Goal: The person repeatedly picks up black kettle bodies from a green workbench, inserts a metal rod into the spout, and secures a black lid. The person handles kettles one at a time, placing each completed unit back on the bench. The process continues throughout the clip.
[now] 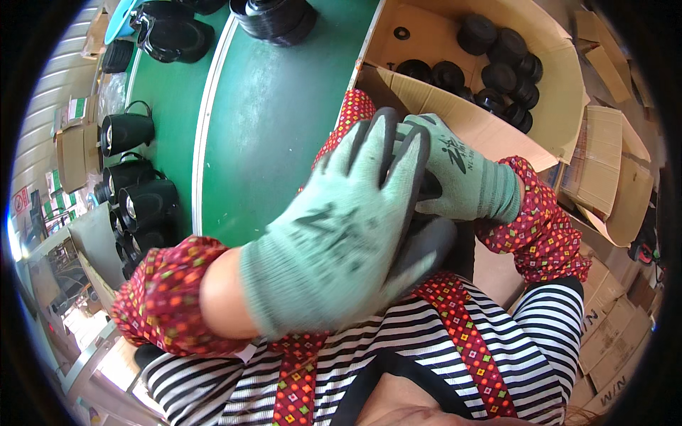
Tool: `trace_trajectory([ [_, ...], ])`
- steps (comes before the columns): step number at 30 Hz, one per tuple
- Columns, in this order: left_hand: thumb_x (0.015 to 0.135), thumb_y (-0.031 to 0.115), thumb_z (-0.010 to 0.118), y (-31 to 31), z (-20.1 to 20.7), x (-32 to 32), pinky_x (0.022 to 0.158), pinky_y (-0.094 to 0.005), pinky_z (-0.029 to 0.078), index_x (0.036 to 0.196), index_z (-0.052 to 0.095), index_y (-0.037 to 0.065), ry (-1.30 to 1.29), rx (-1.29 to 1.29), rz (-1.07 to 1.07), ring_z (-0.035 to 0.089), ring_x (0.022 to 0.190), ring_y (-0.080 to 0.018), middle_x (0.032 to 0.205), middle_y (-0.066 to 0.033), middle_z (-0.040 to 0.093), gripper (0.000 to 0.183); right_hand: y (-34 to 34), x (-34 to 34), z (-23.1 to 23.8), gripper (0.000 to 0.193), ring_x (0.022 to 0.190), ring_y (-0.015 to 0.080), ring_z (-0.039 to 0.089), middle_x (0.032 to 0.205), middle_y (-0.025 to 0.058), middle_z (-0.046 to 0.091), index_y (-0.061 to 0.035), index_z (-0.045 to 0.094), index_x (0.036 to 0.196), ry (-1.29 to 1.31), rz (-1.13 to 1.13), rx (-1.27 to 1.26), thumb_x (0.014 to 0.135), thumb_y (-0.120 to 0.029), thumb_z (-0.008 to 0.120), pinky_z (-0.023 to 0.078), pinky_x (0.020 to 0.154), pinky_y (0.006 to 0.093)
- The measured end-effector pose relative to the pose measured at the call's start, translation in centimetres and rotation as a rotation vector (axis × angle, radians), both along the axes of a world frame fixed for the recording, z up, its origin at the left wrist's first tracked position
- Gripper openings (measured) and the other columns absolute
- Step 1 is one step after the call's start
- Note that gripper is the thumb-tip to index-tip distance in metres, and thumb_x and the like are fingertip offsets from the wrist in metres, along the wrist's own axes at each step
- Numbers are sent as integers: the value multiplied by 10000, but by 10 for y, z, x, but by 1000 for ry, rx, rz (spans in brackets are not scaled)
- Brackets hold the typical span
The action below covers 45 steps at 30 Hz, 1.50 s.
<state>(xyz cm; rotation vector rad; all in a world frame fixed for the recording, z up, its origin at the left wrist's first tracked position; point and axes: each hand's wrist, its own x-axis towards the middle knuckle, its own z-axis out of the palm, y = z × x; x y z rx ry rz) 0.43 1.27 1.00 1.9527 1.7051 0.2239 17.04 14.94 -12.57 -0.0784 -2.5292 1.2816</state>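
Note:
My left hand (pixel 334 220), in a mint-green work glove with dark palm coating, reaches across in front of my body. Its fingers bend over toward my right hand (pixel 458 174), which wears a matching glove and has its fingers curled. The two hands meet just in front of the open carton (pixel 455 117). Between them shows a dark patch (pixel 430 186); whether it is a black part or glove coating I cannot make out. The backs of the gloves hide whatever the fingers grip. Inside the carton lie several black round parts (pixel 508 46).
A green work surface (pixel 263 128) with a pale metal strip runs along the left. Black jug-like housings with handles (pixel 128 133) stand on its far-left side. Stacked black round pieces (pixel 273 21) sit at its back. Open cardboard cartons (pixel 604 163) crowd the right.

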Motion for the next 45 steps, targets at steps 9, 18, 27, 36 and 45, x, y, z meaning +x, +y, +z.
trace_trajectory([
  [9,906,120,703,15,-70,-48,840,-462,582,1427,581,-10,-275,-256,52,724,952,-452,1051,-245,736,550,-43,6,37,626,946,323,582,1004,140,596,-54,633,1298,-317,-325,299,856,-476,769,427,867,489],
  [18,806,248,812,30,-144,-83,834,-449,582,1221,692,70,-428,-74,-222,722,931,-397,1010,-171,741,466,-51,0,84,748,932,311,595,1059,143,578,-33,522,1547,-688,-226,406,868,-257,742,482,838,470],
  [27,840,210,820,20,-140,-78,763,-428,583,1162,731,102,-381,283,-87,718,858,-374,962,-144,743,350,-46,8,66,538,1147,382,612,1228,183,667,-23,619,1438,-251,-389,477,917,-152,645,417,1099,535],
  [36,998,200,713,-133,-217,-140,698,-440,541,1077,747,82,-82,288,849,697,824,-426,927,-201,715,146,-73,60,7,584,1338,426,548,1428,211,602,-30,624,1425,46,-364,-68,912,-287,730,395,1182,506],
  [45,714,157,884,-183,-203,-109,1186,-489,422,1541,460,54,3,407,700,500,1397,-421,1510,-209,521,935,-76,19,1,342,1105,278,648,1129,121,668,-4,686,1133,188,-574,-331,863,-197,768,516,992,403],
])
